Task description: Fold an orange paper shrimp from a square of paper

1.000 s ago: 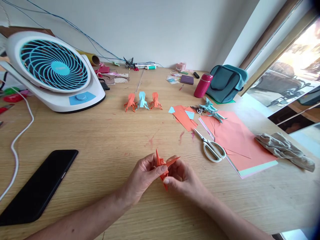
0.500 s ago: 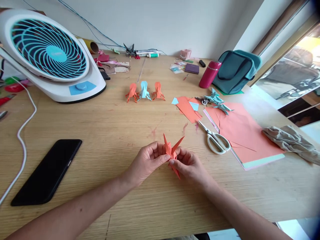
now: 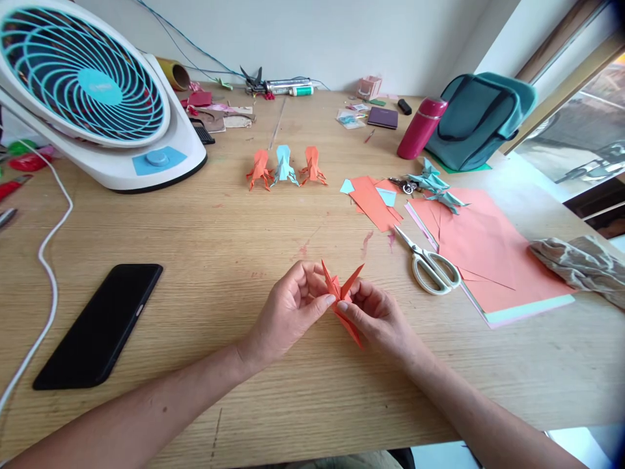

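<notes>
Between my two hands is an orange origami figure [image 3: 350, 324] with several pointed flaps, two of them sticking up and away from me. My left hand [image 3: 291, 307] pinches its left side with thumb and fingers. On the right side, my right hand [image 3: 379, 315] grips it the same way, the thumb near its centre. Both hands hover just over the wooden table [image 3: 234, 260]. Farther back, three folded paper figures stand in a row: an orange one [image 3: 260, 168], a light blue one [image 3: 284, 165] and another orange one [image 3: 313, 165].
Scissors [image 3: 432, 266] lie right of my hands, beside orange paper sheets [image 3: 493, 241] and paper scraps [image 3: 374, 202]. Blue-green folded figures [image 3: 434, 182] rest near a pink bottle [image 3: 422, 127] and a teal bag [image 3: 476, 124]. Leftward are a black phone [image 3: 100, 326] and a fan [image 3: 102, 98].
The view has shifted slightly. Both hands still hold the orange origami figure; its lower point is angled a little more to the right.
</notes>
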`<action>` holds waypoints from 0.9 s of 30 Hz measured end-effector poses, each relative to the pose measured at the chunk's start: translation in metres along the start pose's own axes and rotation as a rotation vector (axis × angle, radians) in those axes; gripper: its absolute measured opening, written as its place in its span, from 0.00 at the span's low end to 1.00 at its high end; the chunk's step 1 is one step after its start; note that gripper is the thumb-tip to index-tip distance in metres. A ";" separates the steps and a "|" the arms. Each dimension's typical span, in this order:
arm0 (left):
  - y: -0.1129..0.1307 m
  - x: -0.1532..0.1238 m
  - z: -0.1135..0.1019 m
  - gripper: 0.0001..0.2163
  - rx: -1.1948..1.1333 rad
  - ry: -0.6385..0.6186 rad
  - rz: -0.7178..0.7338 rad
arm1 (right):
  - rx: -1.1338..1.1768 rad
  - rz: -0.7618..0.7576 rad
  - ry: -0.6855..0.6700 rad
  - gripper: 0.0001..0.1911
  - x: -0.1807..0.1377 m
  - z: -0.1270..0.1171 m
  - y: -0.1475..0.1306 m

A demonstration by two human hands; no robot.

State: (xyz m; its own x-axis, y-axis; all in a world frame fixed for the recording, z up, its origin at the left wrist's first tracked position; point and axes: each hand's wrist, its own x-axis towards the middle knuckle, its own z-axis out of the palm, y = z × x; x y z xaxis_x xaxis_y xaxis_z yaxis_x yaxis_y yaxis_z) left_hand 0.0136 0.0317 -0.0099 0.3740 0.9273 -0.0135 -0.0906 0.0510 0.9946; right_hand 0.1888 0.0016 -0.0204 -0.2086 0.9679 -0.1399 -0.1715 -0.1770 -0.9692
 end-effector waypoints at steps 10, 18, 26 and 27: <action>0.024 0.010 -0.019 0.02 0.383 -0.054 0.163 | -0.086 -0.040 -0.056 0.15 -0.001 -0.007 0.004; 0.024 0.013 -0.022 0.02 0.470 -0.126 0.122 | -0.320 -0.072 -0.030 0.14 -0.003 -0.014 0.007; 0.021 0.007 -0.017 0.05 0.588 -0.020 0.253 | -0.267 0.013 -0.058 0.18 -0.003 -0.012 0.003; 0.021 0.008 -0.018 0.04 0.579 -0.022 0.241 | -0.236 0.023 -0.062 0.18 -0.003 -0.011 0.002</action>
State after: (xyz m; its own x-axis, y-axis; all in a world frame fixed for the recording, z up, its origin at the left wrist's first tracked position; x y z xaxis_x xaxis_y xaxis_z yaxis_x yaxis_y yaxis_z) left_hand -0.0016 0.0465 0.0095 0.4244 0.8798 0.2140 0.3375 -0.3731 0.8642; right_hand 0.1999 0.0003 -0.0245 -0.2696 0.9502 -0.1565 0.0624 -0.1449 -0.9875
